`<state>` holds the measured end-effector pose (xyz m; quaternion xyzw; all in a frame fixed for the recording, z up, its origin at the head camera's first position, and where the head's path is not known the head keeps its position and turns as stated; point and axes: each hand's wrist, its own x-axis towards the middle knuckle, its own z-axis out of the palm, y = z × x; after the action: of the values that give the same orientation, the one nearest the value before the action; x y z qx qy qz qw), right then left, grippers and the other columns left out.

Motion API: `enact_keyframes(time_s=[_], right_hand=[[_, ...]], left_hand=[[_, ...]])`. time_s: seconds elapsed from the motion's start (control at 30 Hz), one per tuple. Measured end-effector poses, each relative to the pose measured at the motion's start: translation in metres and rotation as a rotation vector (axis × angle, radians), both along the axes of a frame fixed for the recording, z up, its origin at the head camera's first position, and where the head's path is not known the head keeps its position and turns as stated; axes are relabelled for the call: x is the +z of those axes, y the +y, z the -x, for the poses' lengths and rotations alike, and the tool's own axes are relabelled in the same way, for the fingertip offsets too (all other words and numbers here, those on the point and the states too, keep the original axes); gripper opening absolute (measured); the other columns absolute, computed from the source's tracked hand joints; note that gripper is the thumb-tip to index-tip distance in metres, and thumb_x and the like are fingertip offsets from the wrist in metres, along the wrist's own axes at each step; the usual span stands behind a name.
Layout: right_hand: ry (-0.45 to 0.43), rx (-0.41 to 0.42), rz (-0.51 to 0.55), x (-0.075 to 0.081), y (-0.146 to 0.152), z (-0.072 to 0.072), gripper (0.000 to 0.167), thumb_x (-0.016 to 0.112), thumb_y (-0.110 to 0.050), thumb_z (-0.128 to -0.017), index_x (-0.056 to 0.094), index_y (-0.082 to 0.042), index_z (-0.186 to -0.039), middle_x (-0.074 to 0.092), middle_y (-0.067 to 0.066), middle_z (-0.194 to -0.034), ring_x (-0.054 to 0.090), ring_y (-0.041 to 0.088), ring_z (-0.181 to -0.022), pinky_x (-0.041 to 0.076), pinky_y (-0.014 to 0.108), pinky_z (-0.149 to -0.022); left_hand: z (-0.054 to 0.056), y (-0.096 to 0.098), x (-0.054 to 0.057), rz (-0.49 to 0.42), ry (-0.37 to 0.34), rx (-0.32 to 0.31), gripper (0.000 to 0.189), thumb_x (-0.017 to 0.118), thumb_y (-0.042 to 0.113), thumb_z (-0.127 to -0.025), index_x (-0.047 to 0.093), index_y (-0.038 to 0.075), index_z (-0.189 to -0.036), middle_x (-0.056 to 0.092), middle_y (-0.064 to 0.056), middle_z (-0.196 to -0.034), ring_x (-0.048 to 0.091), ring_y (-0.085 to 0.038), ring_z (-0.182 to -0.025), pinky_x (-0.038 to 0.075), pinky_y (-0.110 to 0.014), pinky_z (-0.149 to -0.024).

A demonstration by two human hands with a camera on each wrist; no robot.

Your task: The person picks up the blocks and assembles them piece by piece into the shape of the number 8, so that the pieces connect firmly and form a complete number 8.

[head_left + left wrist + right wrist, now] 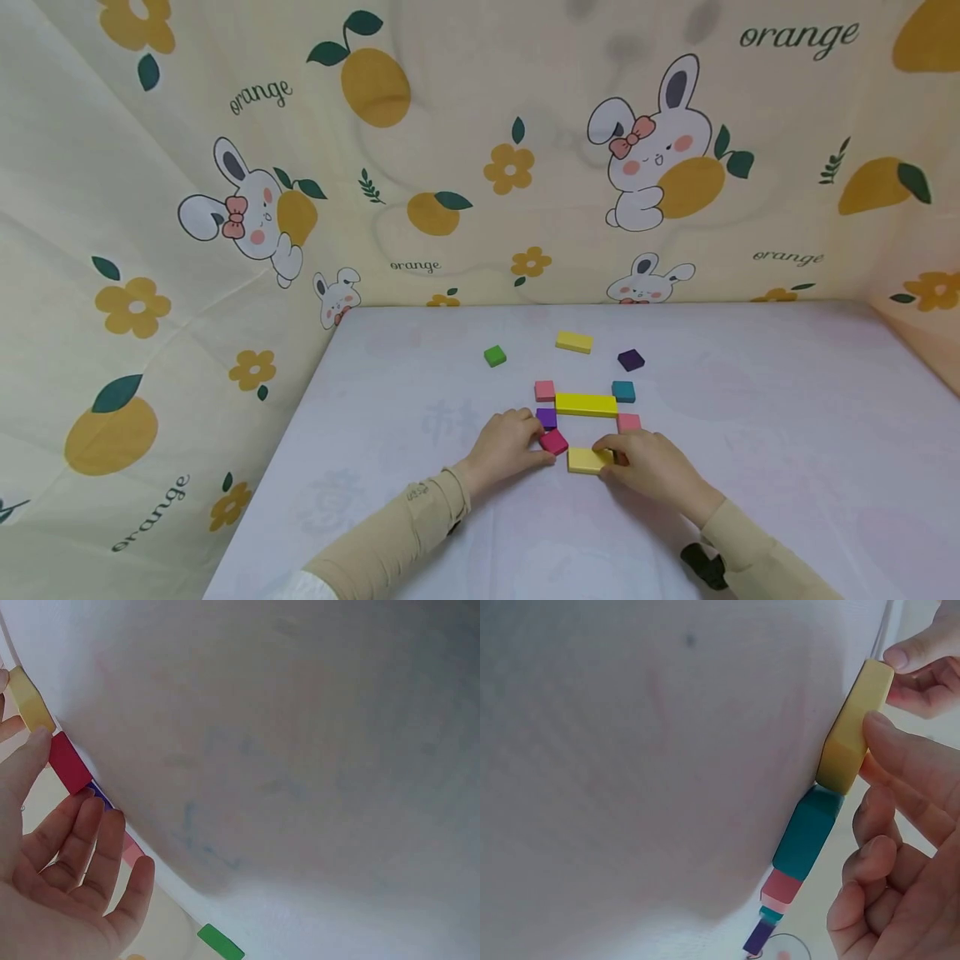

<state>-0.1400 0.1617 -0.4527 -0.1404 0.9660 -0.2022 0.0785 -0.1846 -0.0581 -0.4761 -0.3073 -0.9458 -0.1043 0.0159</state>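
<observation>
My left hand (510,446) pinches a crimson block (553,442) between thumb and forefinger. The block sits askew, just in front of a purple block (546,418). My right hand (656,468) grips a pale yellow block (585,461) near its right end, with thumb and forefinger. That block lies crosswise at the near side of the arrangement. In the right wrist view, a teal block (808,832) stands right by the yellow one's end; the hand mostly hides it in the head view. A pink block (628,423) shows beyond my right fingers.
A long bright yellow block (586,405) lies between a pink block (544,391) and a teal block (623,391). Farther back are a green block (495,356), another pale yellow block (573,342) and a dark purple block (631,359). A printed cloth (465,100) hangs behind the white tabletop (390,375).
</observation>
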Motion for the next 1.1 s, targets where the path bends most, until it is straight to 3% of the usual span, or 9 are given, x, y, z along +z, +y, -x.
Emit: enact_keyframes(time_s=[0.77, 1.1], right_hand=[[-0.064, -0.020, 0.025, -0.0001, -0.0015, 0.0001, 0.029, 0.073, -0.020, -0.078, 0.067, -0.015, -0.106, 0.050, -0.006, -0.067, 0.043, 0.011, -0.064, 0.034, 0.025, -0.059], [-0.059, -0.036, 0.053, 0.0043, 0.0011, 0.0044, 0.034, 0.070, -0.028, -0.082, 0.065, -0.014, -0.112, 0.049, -0.005, -0.062, 0.042, 0.010, -0.057, 0.032, 0.022, -0.053]], left_hand=[[0.0004, -0.0001, -0.0042, 0.013, 0.009, 0.004, 0.035, 0.069, 0.052, -0.076, 0.064, 0.018, -0.081, 0.053, 0.007, -0.075, 0.042, -0.009, -0.065, 0.031, -0.017, -0.057], [0.0003, 0.0007, -0.0019, 0.029, -0.015, 0.013, 0.036, 0.068, 0.052, -0.077, 0.066, 0.017, -0.085, 0.054, 0.007, -0.076, 0.043, -0.009, -0.067, 0.033, -0.017, -0.059]])
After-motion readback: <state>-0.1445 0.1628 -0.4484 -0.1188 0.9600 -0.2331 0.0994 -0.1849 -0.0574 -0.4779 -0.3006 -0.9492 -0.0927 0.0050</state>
